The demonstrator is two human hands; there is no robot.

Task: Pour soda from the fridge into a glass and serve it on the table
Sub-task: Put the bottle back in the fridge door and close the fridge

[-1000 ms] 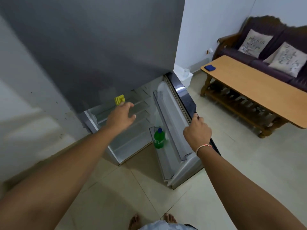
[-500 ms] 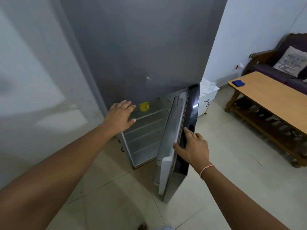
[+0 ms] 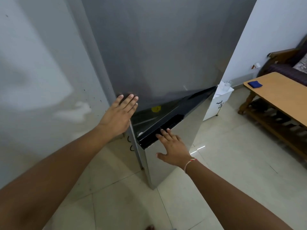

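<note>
Swung nearly shut since earlier, the fridge door (image 3: pixel 167 146) is pressed by the flat right hand (image 3: pixel 174 146), left hand (image 3: pixel 119 113) flat on the fridge (image 3: pixel 157 47); soda, unseen, risks being left inside.

A single wide-angle head camera looks forward and steeply down from standing height, close to the tall grey metal fridge (image 3: pixel 157 47), which fills the upper middle of the frame. Both forearms reach in from the bottom corners, the left hand (image 3: pixel 118 116) and right hand (image 3: pixel 174 148) lying near the centre, within arm's reach of the lens. The pale tiled floor (image 3: pixel 232 180) spreads below, and the light wooden counter (image 3: pixel 282 95) sits farther off at the right edge.
</note>
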